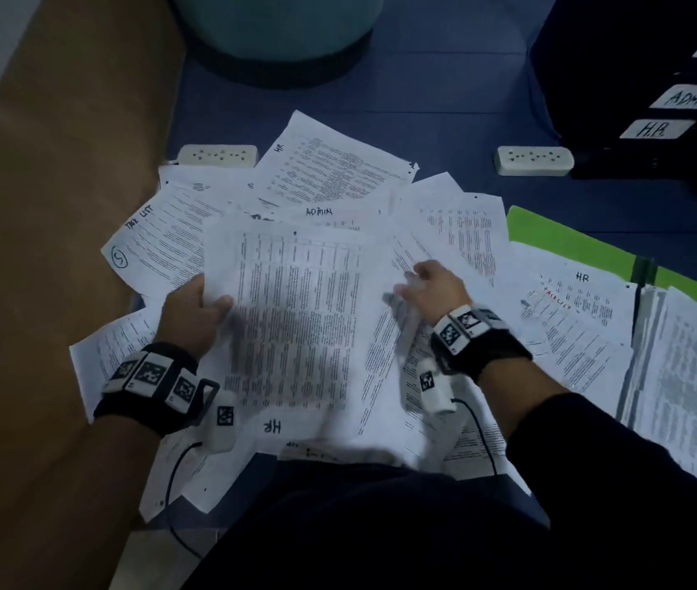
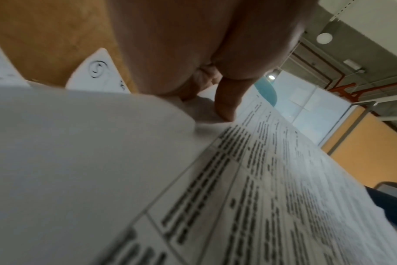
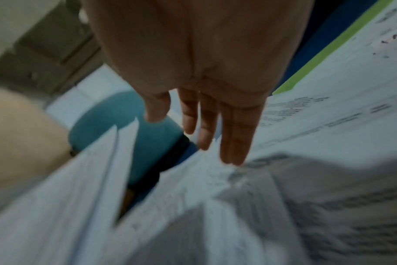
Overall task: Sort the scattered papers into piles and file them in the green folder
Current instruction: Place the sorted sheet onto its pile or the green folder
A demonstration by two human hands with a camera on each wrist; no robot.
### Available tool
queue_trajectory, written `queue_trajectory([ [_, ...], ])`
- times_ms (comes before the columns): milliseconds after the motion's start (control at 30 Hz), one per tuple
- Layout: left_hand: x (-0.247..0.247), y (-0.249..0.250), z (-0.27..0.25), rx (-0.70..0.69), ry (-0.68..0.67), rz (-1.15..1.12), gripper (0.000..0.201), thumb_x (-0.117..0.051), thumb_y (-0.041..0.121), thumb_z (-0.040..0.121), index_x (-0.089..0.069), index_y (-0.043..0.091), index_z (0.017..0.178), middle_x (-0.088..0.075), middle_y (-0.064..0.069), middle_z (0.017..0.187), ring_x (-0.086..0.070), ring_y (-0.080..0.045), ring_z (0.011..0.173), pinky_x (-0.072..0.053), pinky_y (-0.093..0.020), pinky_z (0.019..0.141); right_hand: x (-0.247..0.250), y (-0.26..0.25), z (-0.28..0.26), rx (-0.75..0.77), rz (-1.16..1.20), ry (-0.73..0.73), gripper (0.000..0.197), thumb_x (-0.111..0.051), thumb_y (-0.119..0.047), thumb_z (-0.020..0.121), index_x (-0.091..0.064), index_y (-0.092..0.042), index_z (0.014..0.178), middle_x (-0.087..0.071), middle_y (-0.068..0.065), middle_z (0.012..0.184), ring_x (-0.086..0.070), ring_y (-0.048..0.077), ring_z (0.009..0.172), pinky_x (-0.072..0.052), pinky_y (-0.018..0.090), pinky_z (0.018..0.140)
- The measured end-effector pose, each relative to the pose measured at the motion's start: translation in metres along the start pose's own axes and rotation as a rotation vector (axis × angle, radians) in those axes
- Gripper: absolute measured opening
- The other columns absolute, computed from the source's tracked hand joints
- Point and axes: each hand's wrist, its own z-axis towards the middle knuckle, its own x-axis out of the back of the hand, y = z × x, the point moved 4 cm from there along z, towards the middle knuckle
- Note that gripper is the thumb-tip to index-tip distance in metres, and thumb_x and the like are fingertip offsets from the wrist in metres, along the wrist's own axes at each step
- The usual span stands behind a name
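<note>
Many printed sheets (image 1: 338, 181) lie scattered and overlapping on the blue floor. My left hand (image 1: 214, 302) pinches the left edge of a large table-printed sheet (image 1: 295, 317) marked HR; its thumb (image 2: 227, 105) lies on top and the other fingers are hidden beneath. My right hand (image 1: 410, 287) hovers blurred over the papers at that sheet's right edge, its fingers (image 3: 236, 136) straight and holding nothing. The open green folder (image 1: 568, 240) lies to the right, with HR-marked sheets (image 1: 581, 308) on it. In the right wrist view the folder's green edge (image 3: 329, 52) shows beyond the fingers.
Two white power strips (image 1: 217, 155) (image 1: 534, 160) lie on the floor behind the papers. A teal round stool base (image 1: 278, 27) stands at the back. Black boxes (image 1: 619, 57) labelled ADMIN and H.R. sit at the back right. A brown panel (image 1: 40, 206) runs along the left.
</note>
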Motion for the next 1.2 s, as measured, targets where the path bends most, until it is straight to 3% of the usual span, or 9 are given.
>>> queue_trajectory([
  [100,0.01,-0.014,0.0,0.045,0.016,-0.06,0.024,-0.059,0.004,0.086,-0.064,0.007,0.11,-0.067,-0.01,0.104,-0.062,-0.028,0.099,-0.051,-0.043,0.087,-0.036,0.002,0.008,-0.026,-0.45,-0.035,0.084,-0.079,-0.049,0.069,-0.038,-0.013,0.134,-0.043,0.009,0.135,-0.041,0.03,0.123,-0.039,0.043,0.095],
  [267,0.015,-0.021,-0.003,0.103,0.013,-0.138,0.027,-0.057,0.004,0.088,-0.063,0.013,0.113,-0.066,-0.007,0.107,-0.061,-0.028,0.105,-0.048,-0.046,0.095,-0.05,-0.003,0.006,-0.039,-0.541,0.054,0.064,-0.075,-0.028,0.076,-0.041,-0.019,0.13,-0.044,0.008,0.131,-0.04,0.029,0.12,-0.037,0.046,0.094],
  [433,0.015,-0.015,-0.004,0.09,-0.02,-0.17,0.026,-0.058,0.002,0.088,-0.062,0.013,0.112,-0.067,-0.011,0.107,-0.062,-0.03,0.103,-0.048,-0.051,0.094,-0.021,-0.003,0.0,0.157,-0.253,0.068,0.018,-0.045,-0.002,0.089,-0.057,-0.011,0.099,-0.063,0.012,0.096,-0.059,0.028,0.087,-0.044,0.035,0.072],
  [700,-0.008,0.04,-0.008,-0.066,-0.174,-0.135,0.022,-0.063,0.011,0.088,-0.065,0.01,0.109,-0.067,-0.006,0.093,-0.062,-0.023,0.087,-0.053,-0.036,0.08,0.076,-0.031,-0.037,0.388,0.243,0.07,0.013,-0.057,-0.003,0.091,-0.063,-0.015,0.09,-0.061,0.002,0.08,-0.052,0.002,0.065,-0.037,0.005,0.057],
  [800,-0.019,0.063,-0.01,-0.109,-0.242,-0.189,0.034,-0.062,0.037,0.075,-0.062,0.019,0.103,-0.066,-0.001,0.088,-0.061,-0.022,0.082,-0.051,-0.039,0.077,0.096,-0.044,-0.048,0.466,0.322,0.026,0.019,-0.057,-0.005,0.09,-0.061,-0.021,0.082,-0.057,-0.014,0.063,-0.049,-0.004,0.055,-0.039,0.012,0.056],
  [867,-0.027,0.069,-0.007,-0.108,-0.27,-0.217,0.031,-0.06,0.035,0.073,-0.059,0.024,0.102,-0.066,0.0,0.093,-0.062,-0.022,0.086,-0.05,-0.041,0.081,0.099,-0.044,-0.048,0.478,0.364,0.013,0.023,-0.057,-0.006,0.089,-0.06,-0.026,0.079,-0.055,-0.017,0.057,-0.047,-0.001,0.055,-0.038,0.016,0.055],
  [967,-0.034,0.061,0.0,-0.081,-0.264,-0.206,0.047,-0.061,0.037,0.074,-0.055,0.023,0.118,-0.063,-0.008,0.122,-0.059,-0.029,0.113,-0.045,-0.052,0.099,0.095,-0.031,-0.043,0.414,0.502,0.053,0.017,-0.055,-0.01,0.093,-0.062,-0.022,0.084,-0.057,-0.012,0.066,-0.05,0.006,0.059,-0.043,0.019,0.055],
  [1067,-0.03,0.057,-0.005,-0.091,-0.183,-0.138,0.054,-0.059,0.024,0.085,-0.046,0.011,0.136,-0.051,-0.006,0.137,-0.048,-0.025,0.127,-0.036,-0.048,0.109,0.079,0.004,-0.035,0.205,0.549,0.086,0.017,-0.05,-0.028,0.097,-0.062,-0.015,0.095,-0.062,0.001,0.083,-0.061,0.021,0.069,-0.05,0.035,0.068],
  [1200,-0.023,0.047,-0.01,-0.121,-0.134,-0.138,0.032,-0.054,0.005,0.088,-0.059,0.007,0.12,-0.066,-0.006,0.107,-0.062,-0.028,0.105,-0.048,-0.045,0.095,0.034,0.057,-0.026,-0.056,-0.235,-0.015,0.046,-0.069,-0.042,0.082,-0.057,-0.019,0.119,-0.059,0.003,0.119,-0.055,0.024,0.106,-0.044,0.034,0.089],
])
